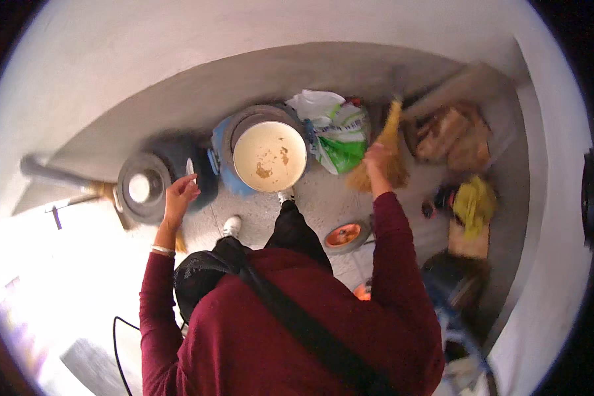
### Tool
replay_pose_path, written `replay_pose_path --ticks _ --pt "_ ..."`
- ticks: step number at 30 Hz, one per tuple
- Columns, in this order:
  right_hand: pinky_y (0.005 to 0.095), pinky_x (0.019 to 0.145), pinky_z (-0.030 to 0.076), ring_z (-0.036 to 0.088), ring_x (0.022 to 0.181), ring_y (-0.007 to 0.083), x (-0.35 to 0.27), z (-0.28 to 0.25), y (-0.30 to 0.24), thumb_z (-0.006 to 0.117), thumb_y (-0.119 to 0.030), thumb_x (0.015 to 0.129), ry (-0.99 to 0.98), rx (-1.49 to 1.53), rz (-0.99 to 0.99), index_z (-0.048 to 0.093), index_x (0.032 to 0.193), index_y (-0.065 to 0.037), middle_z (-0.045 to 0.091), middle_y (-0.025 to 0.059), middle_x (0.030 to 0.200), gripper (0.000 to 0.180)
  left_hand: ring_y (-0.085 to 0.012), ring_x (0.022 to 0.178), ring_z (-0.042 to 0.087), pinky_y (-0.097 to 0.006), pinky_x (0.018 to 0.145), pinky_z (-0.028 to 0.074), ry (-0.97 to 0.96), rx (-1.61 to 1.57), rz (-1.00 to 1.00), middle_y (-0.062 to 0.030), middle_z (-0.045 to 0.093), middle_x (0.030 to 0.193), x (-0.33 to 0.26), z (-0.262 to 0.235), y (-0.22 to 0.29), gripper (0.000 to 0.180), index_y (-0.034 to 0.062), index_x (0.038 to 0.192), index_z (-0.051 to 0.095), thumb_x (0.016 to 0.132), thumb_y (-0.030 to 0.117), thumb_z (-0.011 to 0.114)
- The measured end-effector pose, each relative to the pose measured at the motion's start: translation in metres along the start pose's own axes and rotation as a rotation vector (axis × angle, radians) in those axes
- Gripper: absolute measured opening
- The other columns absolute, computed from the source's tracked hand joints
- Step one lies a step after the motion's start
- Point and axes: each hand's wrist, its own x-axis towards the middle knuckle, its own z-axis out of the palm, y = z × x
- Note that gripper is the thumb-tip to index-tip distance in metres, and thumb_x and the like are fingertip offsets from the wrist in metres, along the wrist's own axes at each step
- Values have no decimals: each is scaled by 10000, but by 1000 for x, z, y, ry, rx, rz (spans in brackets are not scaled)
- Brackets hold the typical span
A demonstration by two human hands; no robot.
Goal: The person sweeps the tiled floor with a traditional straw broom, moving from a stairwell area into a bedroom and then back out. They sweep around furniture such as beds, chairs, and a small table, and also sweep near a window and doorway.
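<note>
My left hand [181,195] is closed on a slim white object [190,169], thin and upright, whose kind I cannot make out. It is beside a dark round bin [129,198] with a pale round top. My right hand [377,157] reaches forward and is closed on a yellow straw broom [391,140], its bristles fanning downward. Between my hands, a wide cream-coloured pot or basin [265,144] with brown patches inside rests on top of a dark round rim and something blue.
Behind the broom's left side lies a green and white plastic bag [340,135]. Brown bags [452,135] and a yellow cloth [474,203] are at the right. An orange-hubbed wheel [345,235] sits near my feet. A grey wall [244,72] curves behind everything.
</note>
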Motion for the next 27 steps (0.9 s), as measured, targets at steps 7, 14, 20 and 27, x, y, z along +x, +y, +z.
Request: replay_pose_path --ticks 7,14,20,27 --pt "397 932 354 401 1136 329 166 -50 -134 710 -209 651 9 -186 -221 332 1253 11 397 193 1248 743 -92 733 552 -218 663 448 277 -124 -127 -5 566 828 -38 28 -18 282 37 1098 543 846 161 523" --pt "464 972 312 296 1217 335 257 -25 -152 671 -450 680 -15 -610 42 196 1334 -39 196 171 1375 907 -99 744 544 -244 686 458 398 -136 -261 -10 563 839 -74 43 -52 313 51 1121 527 855 215 515" --pt "460 964 291 321 1194 348 186 -16 -185 630 -480 682 -287 -998 -315 314 1277 19 303 205 1312 838 -96 735 544 -235 676 452 453 -165 -266 -10 565 807 -100 49 -58 296 49 1110 536 861 204 498" --pt "375 860 349 454 988 304 20 -4 -123 694 -249 639 -483 -170 -649 382 1044 -5 452 167 1073 567 -108 770 547 -247 712 457 438 -214 -222 -20 565 834 -136 28 -83 322 55 1133 521 866 232 502"
